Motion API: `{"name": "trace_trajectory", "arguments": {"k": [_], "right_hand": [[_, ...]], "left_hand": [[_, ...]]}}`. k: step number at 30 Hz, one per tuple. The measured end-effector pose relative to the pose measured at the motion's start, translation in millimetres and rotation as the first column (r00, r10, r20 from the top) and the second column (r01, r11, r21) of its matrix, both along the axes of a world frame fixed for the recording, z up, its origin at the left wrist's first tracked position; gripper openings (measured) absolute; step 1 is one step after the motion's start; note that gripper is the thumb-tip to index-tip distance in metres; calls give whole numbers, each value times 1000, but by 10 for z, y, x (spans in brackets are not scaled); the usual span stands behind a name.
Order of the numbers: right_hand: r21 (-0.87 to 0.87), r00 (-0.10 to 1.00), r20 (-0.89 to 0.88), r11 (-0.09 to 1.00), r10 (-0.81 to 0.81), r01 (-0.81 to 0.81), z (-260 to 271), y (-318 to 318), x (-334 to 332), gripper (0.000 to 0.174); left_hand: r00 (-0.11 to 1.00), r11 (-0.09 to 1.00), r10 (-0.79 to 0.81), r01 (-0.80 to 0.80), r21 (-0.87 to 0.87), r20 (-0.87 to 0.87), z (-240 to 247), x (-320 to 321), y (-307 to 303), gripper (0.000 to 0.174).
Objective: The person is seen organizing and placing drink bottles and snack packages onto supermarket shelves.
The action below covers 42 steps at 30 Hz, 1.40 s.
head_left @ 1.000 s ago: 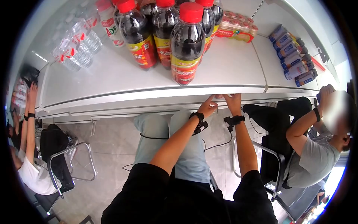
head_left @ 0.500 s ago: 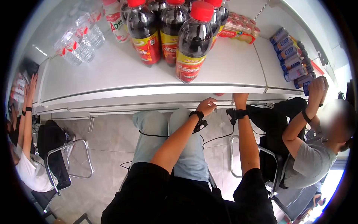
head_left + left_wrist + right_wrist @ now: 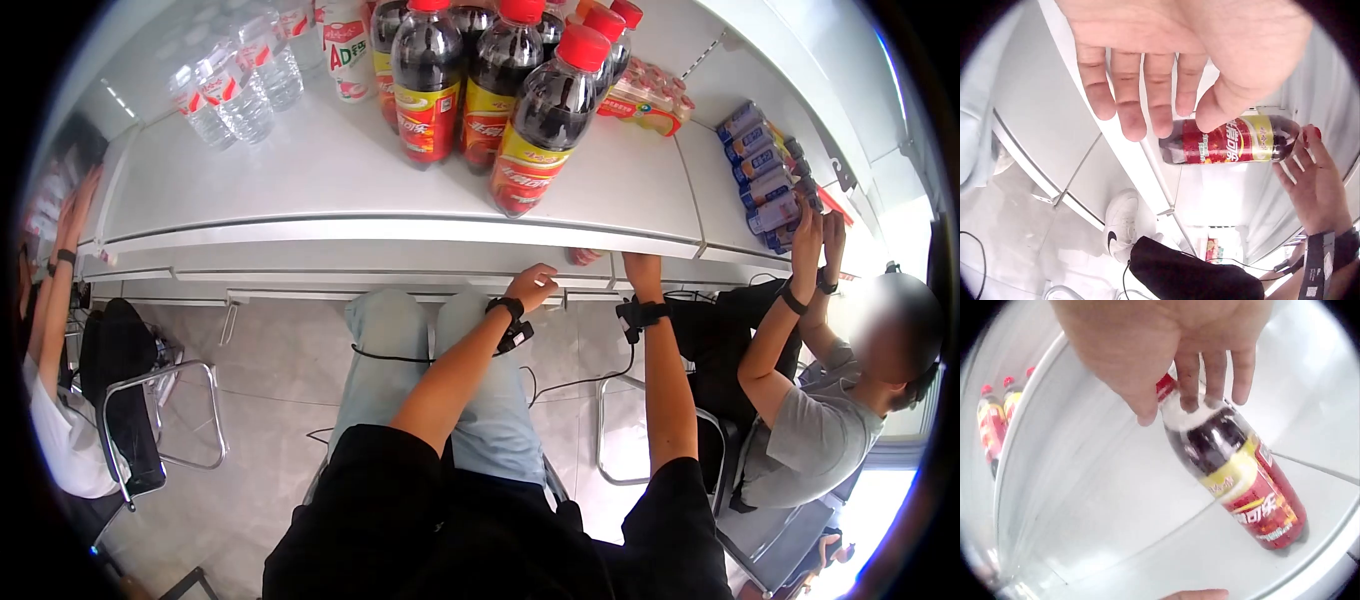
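Observation:
On the level under the upper shelf board, a dark cola bottle [image 3: 1229,140] with a red and yellow label shows; only its base [image 3: 583,256] peeks out in the head view. My right hand [image 3: 643,272] reaches beneath the board. Its thumb and fingers hold the bottle [image 3: 1241,481] round the neck by the red cap, as both the right hand [image 3: 1172,350] and left wrist views show. My left hand [image 3: 532,287] hangs just outside the front edge, fingers loosely bent and holding nothing; in its own view the left hand [image 3: 1191,44] is beside the bottle's base end.
The upper shelf [image 3: 330,190] carries several cola bottles [image 3: 545,130], water bottles [image 3: 235,95], a white AD bottle [image 3: 348,55], a pack of small bottles [image 3: 645,95] and blue cans [image 3: 765,180]. A seated person [image 3: 820,430] reaches at the right, another [image 3: 75,430] at the left.
My left hand has drawn back from the shelf edge, away from the right hand. My right hand has gone farther under the board. The head view has shifted a little.

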State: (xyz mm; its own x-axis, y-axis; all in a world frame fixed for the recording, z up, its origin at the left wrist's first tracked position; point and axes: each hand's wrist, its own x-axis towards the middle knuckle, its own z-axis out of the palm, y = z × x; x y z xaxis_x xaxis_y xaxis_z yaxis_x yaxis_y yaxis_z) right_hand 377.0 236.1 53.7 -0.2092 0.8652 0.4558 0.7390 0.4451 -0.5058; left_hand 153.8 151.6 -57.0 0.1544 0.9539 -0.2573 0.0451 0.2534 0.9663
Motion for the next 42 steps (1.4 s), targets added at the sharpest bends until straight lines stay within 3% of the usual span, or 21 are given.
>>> {"name": "trace_trajectory", "arguments": {"k": [4, 6, 14, 18, 19, 22, 23, 26, 28, 30, 32, 33, 34, 35, 37, 40, 42], "right_hand": [[-21, 999, -20, 999, -36, 36, -169, 34, -82, 24], [-4, 998, 64, 1000, -17, 17, -174, 102, -13, 22], [-134, 999, -23, 990, 48, -51, -81, 96, 210, 26], [-208, 985, -168, 976, 36, -72, -80, 74, 271, 32], [-139, 991, -86, 984, 104, -115, -87, 106, 305, 36], [-113, 994, -44, 988, 96, -101, 18, 17, 272, 37], [-22, 999, 17, 999, 47, -47, 110, -62, 238, 37], [-15, 941, 167, 954, -293, 300, 529, -571, -99, 33], [-1, 984, 150, 995, -95, 96, 775, -994, -360, 28], [-41, 999, 21, 998, 38, -37, 1124, -1368, -740, 21], [29, 965, -201, 985, 171, -169, 1401, -1464, -1043, 14], [63, 938, -258, 973, 230, -221, 1681, -1500, -1199, 13], [-7, 936, -299, 980, 186, -197, 2033, -1563, -1361, 11], [146, 927, -296, 970, 228, -192, 2352, -1579, -1564, 17], [240, 904, -342, 954, 256, -180, 2667, -1403, -1788, 33], [286, 901, -352, 946, 253, -154, 2688, -998, -1995, 49], [305, 878, -389, 939, 278, -162, 2709, -851, -2102, 51]], "left_hand": [[992, 999, -15, 19, -28, 124, -112, -124, 18, 38], [981, 999, -40, 37, 19, 191, -39, -162, 37, 37], [896, 937, -350, 327, 127, 274, 1252, -670, -567, 34], [868, 912, -388, 313, 266, 311, 1723, -1052, -855, 34], [856, 904, -393, 294, 311, 335, 1882, -1119, -905, 33], [905, 888, -341, 221, 404, 253, 2341, -1258, -1040, 29], [922, 866, -329, 209, 453, 204, 2494, -1317, -1065, 27], [963, 796, -253, 155, 585, 88, 2794, -1540, -1143, 23], [987, 736, -158, 93, 671, 36, 2940, -1722, -1076, 21], [999, 695, -41, 9, 719, 27, 3030, -1828, -950, 23], [995, 650, 73, -95, 754, 63, 3068, -1816, -785, 25], [989, 617, 131, -140, 775, 74, 3058, -1770, -681, 35], [980, 595, 192, -166, 786, 61, 3016, -1713, -595, 39], [966, 569, 252, -191, 800, 52, 2967, -1656, -504, 43], [947, 545, 318, -223, 808, 46, 2850, -1568, -350, 56], [954, 633, 298, -230, 739, 42, 2617, -1510, -257, 59], [937, 591, 346, -180, 787, -46, 2460, -1536, -224, 64]]}}
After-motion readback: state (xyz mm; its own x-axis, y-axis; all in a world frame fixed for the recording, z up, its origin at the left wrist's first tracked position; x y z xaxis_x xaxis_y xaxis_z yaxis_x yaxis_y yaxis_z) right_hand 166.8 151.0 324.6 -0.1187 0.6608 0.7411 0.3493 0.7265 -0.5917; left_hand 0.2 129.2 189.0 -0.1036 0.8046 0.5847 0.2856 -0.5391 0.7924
